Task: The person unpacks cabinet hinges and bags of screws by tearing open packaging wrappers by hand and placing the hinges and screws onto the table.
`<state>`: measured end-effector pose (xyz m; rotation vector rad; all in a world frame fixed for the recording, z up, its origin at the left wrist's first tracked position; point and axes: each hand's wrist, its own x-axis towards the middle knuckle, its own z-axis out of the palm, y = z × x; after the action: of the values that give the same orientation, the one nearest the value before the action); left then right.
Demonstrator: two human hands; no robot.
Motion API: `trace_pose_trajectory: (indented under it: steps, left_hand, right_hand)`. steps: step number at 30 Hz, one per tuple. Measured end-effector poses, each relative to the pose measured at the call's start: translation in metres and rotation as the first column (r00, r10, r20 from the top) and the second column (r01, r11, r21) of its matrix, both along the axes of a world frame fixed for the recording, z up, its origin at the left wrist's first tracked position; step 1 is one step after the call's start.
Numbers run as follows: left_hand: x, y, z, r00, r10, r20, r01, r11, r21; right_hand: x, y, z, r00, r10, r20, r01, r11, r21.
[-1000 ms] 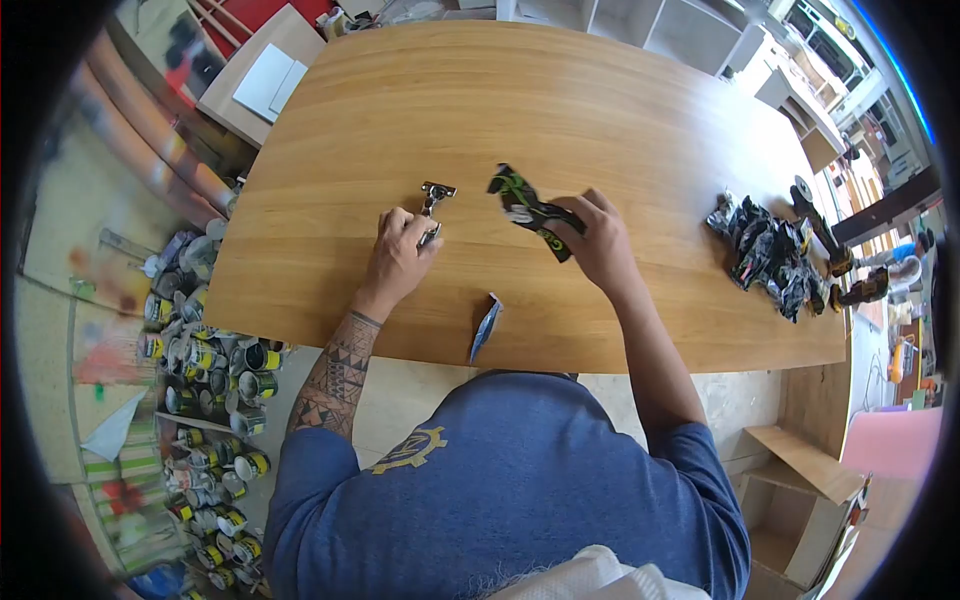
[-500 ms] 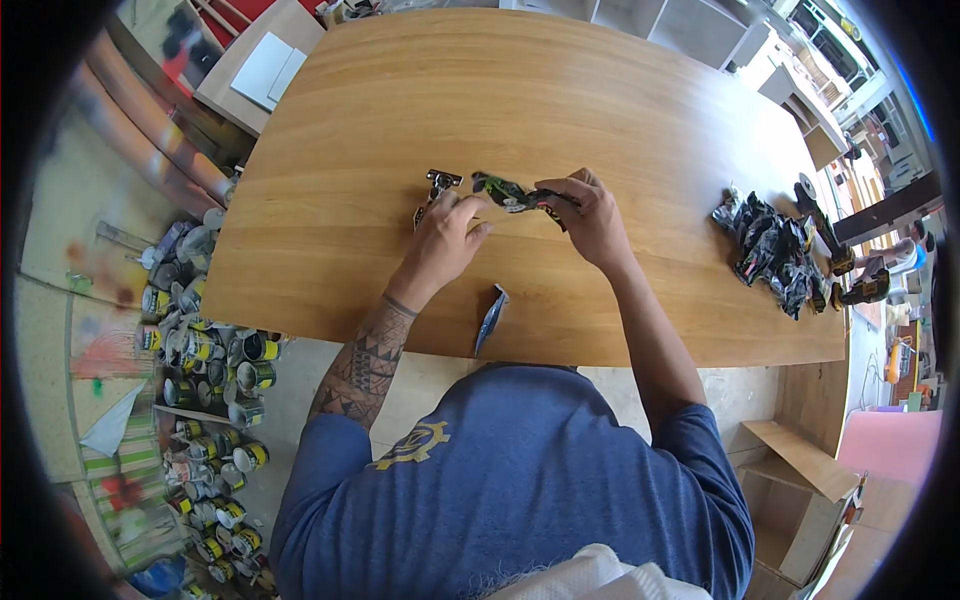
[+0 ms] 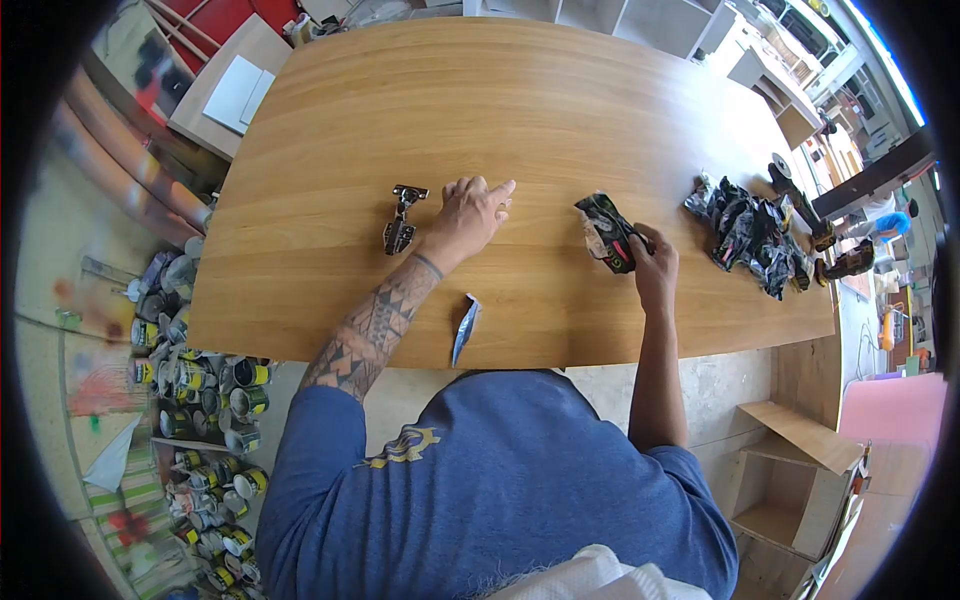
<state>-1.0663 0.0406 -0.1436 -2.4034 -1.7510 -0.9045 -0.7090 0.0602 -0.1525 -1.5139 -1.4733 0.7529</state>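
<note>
My right hand [image 3: 655,268] pinches a crumpled black plastic wrapper [image 3: 612,232] with green and red print by its right edge, over the right half of the table. My left hand [image 3: 470,218] has its fingers apart, holds nothing and is low over the table. Just left of it lies a metal cabinet hinge [image 3: 401,220], apart from the fingers. Near the front table edge, between my arms, is a narrow torn strip of bluish wrapper [image 3: 465,330].
A heap of black wrappers [image 3: 745,238] lies at the right of the wooden table [image 3: 450,110], with what look like power tools [image 3: 848,260] beside it. Many used paint cans [image 3: 205,385] stand on the floor to the left. An open wooden cabinet [image 3: 780,497] is at lower right.
My right hand has carried the wrapper to the right, away from my left hand. The left hand has moved off the hinge, which now lies uncovered on the table.
</note>
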Motion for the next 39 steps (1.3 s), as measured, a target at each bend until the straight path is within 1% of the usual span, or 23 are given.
trace_pose_trajectory:
  steps: [3, 6, 7, 9, 11, 13, 14, 17, 19, 20, 22, 24, 27, 28, 29, 30, 31, 32, 33, 34, 35, 37, 39]
  left_hand:
    - [-0.004, 0.020, -0.008, 0.994, 0.004, -0.105, -0.009, 0.999, -0.044]
    - [-0.038, 0.011, -0.002, 0.989, -0.015, -0.147, 0.012, 1.000, -0.020]
    - [-0.053, 0.002, -0.003, 0.974, 0.016, -0.227, -0.022, 0.999, -0.028]
    - [-0.073, -0.023, 0.017, 0.960, 0.044, -0.276, -0.056, 0.998, -0.033]
    - [-0.098, -0.035, 0.016, 0.953, 0.085, -0.290, -0.095, 0.995, -0.023]
    - [-0.105, -0.033, 0.014, 0.952, 0.114, -0.284, -0.122, 0.992, -0.012]
    - [-0.106, -0.034, 0.015, 0.957, 0.166, -0.239, -0.182, 0.982, -0.048]
    - [-0.120, -0.041, 0.007, 0.957, 0.259, -0.133, -0.264, 0.964, -0.028]
    - [-0.121, -0.047, 0.009, 0.942, 0.319, -0.101, -0.318, 0.948, 0.029]
    - [-0.120, -0.053, 0.018, 0.935, 0.351, -0.045, -0.349, 0.936, 0.053]
    - [-0.120, -0.067, 0.039, 0.906, 0.423, 0.011, -0.423, 0.902, 0.084]
    - [-0.118, -0.083, 0.055, 0.865, 0.379, 0.328, -0.398, 0.917, -0.011]
    - [-0.109, -0.103, 0.056, 0.861, 0.379, 0.341, -0.398, 0.917, -0.013]
    - [-0.100, -0.109, 0.059, 0.859, 0.411, 0.304, -0.403, 0.910, -0.091]
    - [-0.091, -0.115, 0.062, 0.856, 0.442, 0.268, -0.410, 0.896, -0.169]
    - [-0.087, -0.119, 0.057, 0.878, 0.384, 0.287, -0.361, 0.923, -0.130]
    - [-0.086, -0.123, 0.052, 0.898, 0.322, 0.301, -0.309, 0.947, -0.090]
    - [-0.086, -0.129, 0.052, 0.886, 0.354, 0.300, -0.345, 0.935, -0.085]
    - [-0.086, -0.134, 0.052, 0.871, 0.388, 0.300, -0.377, 0.921, -0.097]
    - [-0.089, -0.141, 0.052, 0.857, 0.419, 0.299, -0.404, 0.908, -0.111]
    - [-0.096, -0.149, 0.051, 0.849, 0.438, 0.295, -0.425, 0.898, -0.112]
    - [-0.116, -0.167, 0.045, 0.749, 0.564, 0.347, -0.553, 0.821, -0.142]
    - [-0.136, -0.188, 0.037, 0.710, 0.612, 0.348, -0.597, 0.785, -0.164]
  right_hand:
    - [0.030, -0.012, -0.015, 0.989, -0.065, 0.133, 0.061, 0.998, 0.032]
    - [0.059, -0.040, 0.005, 0.951, -0.149, 0.271, 0.153, 0.988, 0.007]
    - [0.074, -0.049, 0.006, 0.940, -0.203, 0.276, 0.209, 0.978, 0.007]
    - [0.097, -0.051, 0.007, 0.936, -0.325, 0.136, 0.324, 0.945, 0.029]
    - [0.113, -0.043, 0.022, 0.902, -0.388, 0.188, 0.385, 0.921, 0.054]
    - [0.124, -0.019, 0.032, 0.826, -0.374, 0.422, 0.272, 0.920, 0.284]
    - [0.126, -0.005, 0.039, 0.830, -0.368, 0.420, 0.264, 0.921, 0.285]
    - [0.122, 0.056, 0.033, 0.490, -0.361, 0.793, -0.021, 0.905, 0.425]
    - [0.123, 0.090, 0.025, 0.166, -0.294, 0.941, -0.039, 0.952, 0.304]
    - [0.118, 0.099, 0.030, 0.132, -0.229, 0.964, 0.000, 0.973, 0.231]
    - [0.119, 0.115, 0.028, 0.206, -0.243, 0.948, 0.014, 0.969, 0.245]
    - [0.129, 0.126, 0.021, 0.208, -0.268, 0.941, -0.030, 0.960, 0.279]
    - [0.142, 0.144, 0.005, 0.249, -0.303, 0.920, -0.048, 0.945, 0.324]
    - [0.136, 0.139, 0.009, 0.289, -0.333, 0.898, -0.054, 0.930, 0.363]
    - [0.133, 0.139, 0.014, 0.256, -0.349, 0.902, -0.026, 0.930, 0.367]
    - [0.138, 0.147, 0.004, 0.331, -0.475, 0.815, -0.026, 0.859, 0.511]
    - [0.133, 0.144, 0.015, 0.444, -0.374, 0.814, 0.069, 0.920, 0.385]
    - [0.138, 0.148, 0.015, 0.495, -0.432, 0.754, 0.008, 0.870, 0.493]
    - [0.147, 0.165, 0.022, 0.766, -0.368, 0.527, 0.083, 0.870, 0.486]
    - [0.140, 0.162, 0.033, 0.847, -0.371, 0.381, 0.136, 0.844, 0.519]
    - [0.131, 0.154, 0.046, 0.902, -0.368, 0.225, 0.201, 0.821, 0.535]
    - [0.125, 0.152, 0.054, 0.973, -0.189, -0.129, 0.229, 0.806, 0.546]
    - [0.112, 0.140, 0.056, 0.957, -0.202, -0.208, 0.281, 0.827, 0.487]
